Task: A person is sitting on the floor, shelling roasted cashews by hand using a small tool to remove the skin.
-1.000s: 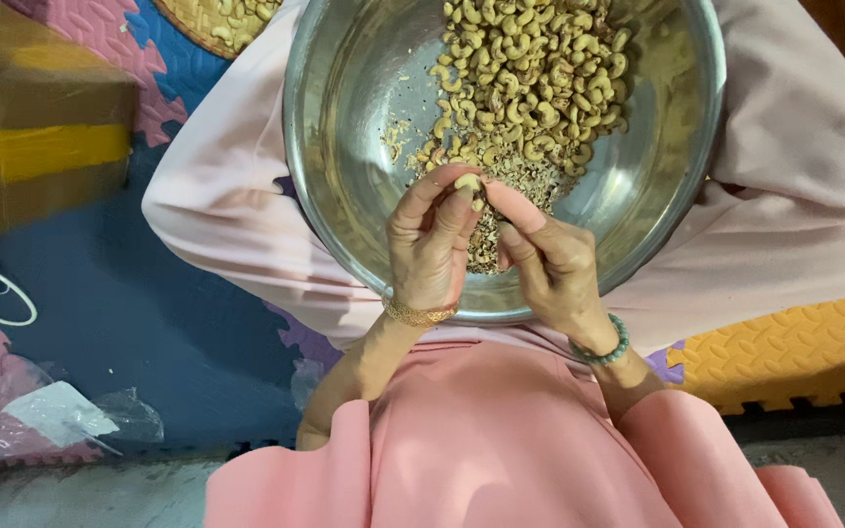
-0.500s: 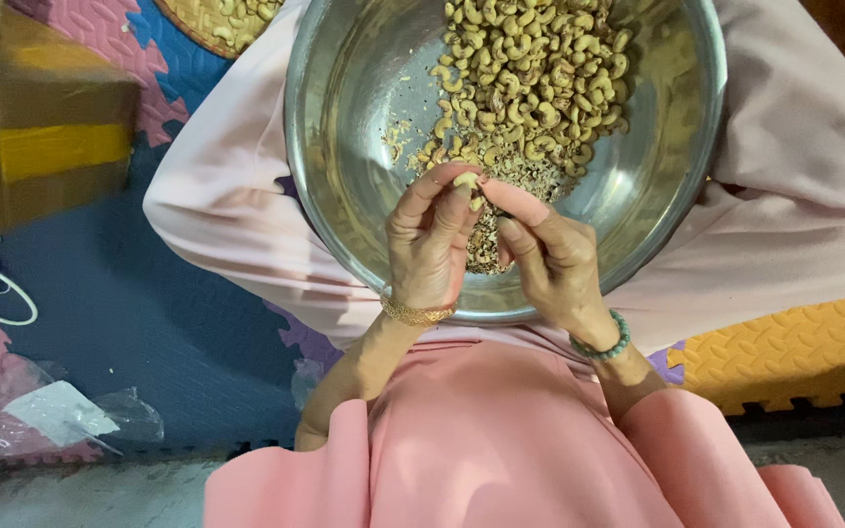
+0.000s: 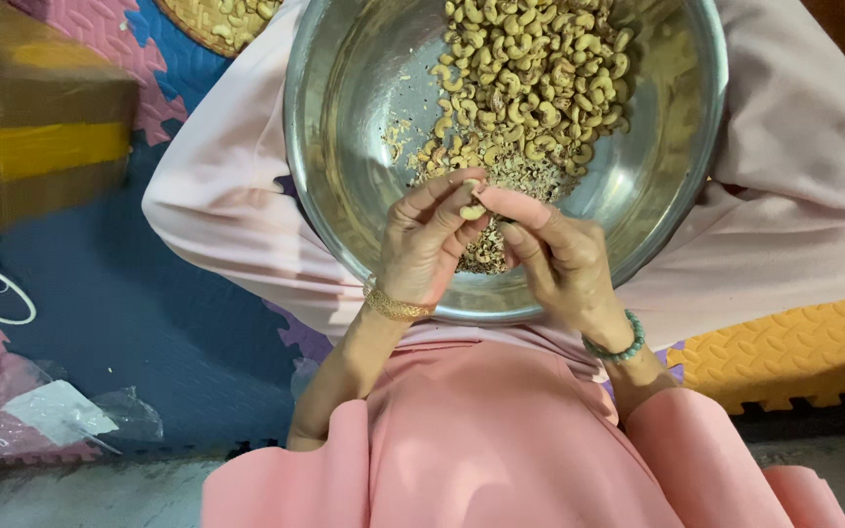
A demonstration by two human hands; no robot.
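Observation:
A big steel bowl [image 3: 344, 127] rests on my lap, covered by pale pink cloth. It holds a heap of pale cashew nuts [image 3: 530, 68] at the far side and a pile of brown skins [image 3: 486, 249] nearer me. My left hand [image 3: 427, 240], with a gold bangle, and my right hand [image 3: 559, 259], with a green bead bracelet, meet over the bowl's near side. Their fingertips pinch a single cashew nut [image 3: 472, 211] between them.
A cardboard box with a yellow stripe [image 3: 36, 137] stands at the left on blue and pink foam mats. A woven tray with nuts [image 3: 227, 20] shows at the top. Clear plastic bags [image 3: 61, 416] lie at the lower left. An orange mat [image 3: 794, 357] lies at the right.
Both hands stay over the bowl's near side. The fingers have shifted slightly around the nut.

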